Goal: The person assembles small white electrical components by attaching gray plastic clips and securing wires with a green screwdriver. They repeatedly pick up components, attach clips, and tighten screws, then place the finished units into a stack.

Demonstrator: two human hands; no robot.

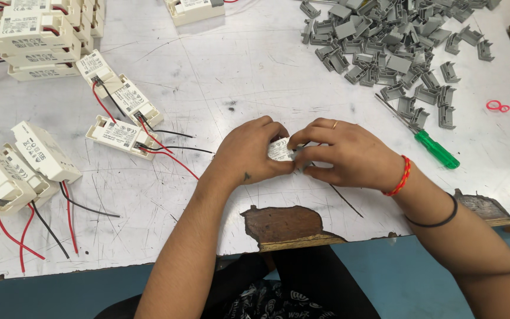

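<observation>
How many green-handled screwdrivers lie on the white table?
1: the green-handled screwdriver lies on the white table, right of the right hand, below the pile of grey plastic clips; none seems hidden.

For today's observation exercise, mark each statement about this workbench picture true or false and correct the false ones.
1. Both hands hold one small white module. True.
2. The screwdriver has a red handle. False: it is green.
3. The grey plastic clips are piled at the table's far right. True.
4. The right hand has a bare wrist. False: it wears a red band.
5. The left hand grips the screwdriver. False: the screwdriver lies on the table.
</observation>
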